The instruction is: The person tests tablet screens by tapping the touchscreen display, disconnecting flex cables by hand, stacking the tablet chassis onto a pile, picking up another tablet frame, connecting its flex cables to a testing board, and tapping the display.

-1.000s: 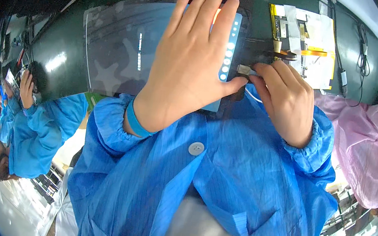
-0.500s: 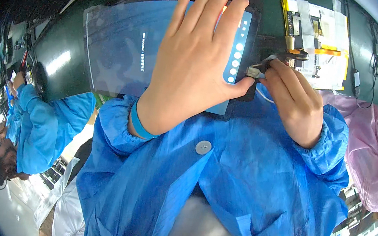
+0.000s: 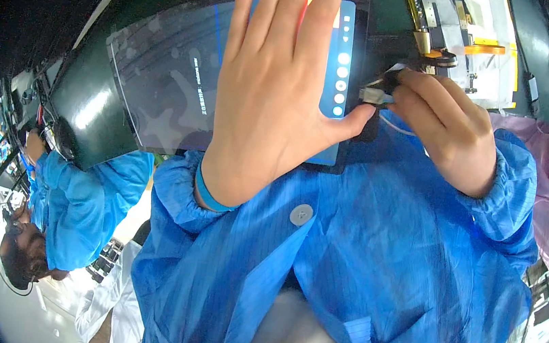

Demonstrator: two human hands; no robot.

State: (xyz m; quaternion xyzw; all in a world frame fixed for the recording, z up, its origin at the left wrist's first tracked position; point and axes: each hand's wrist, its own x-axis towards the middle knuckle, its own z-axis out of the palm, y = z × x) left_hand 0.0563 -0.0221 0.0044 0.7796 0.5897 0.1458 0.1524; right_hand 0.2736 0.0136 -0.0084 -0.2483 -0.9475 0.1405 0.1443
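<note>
bracing the flat, black-edged rectangular screen [image 3: 169, 83] at upper centre, the left hand [image 3: 270, 95] lies splayed, holding nothing, while the right hand [image 3: 448, 121], its grip pinched round the small silvery plug [image 3: 372, 95] beside the screen's right edge, seemingly works a connection needing careful alignment next.

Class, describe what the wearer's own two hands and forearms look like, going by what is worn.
The left hand and right hand are both ungloved. The left sleeve and right sleeve are bright blue, wrinkled and gathered at the wrist. A narrow blue band circles the left wrist; none shows on the right.
</note>
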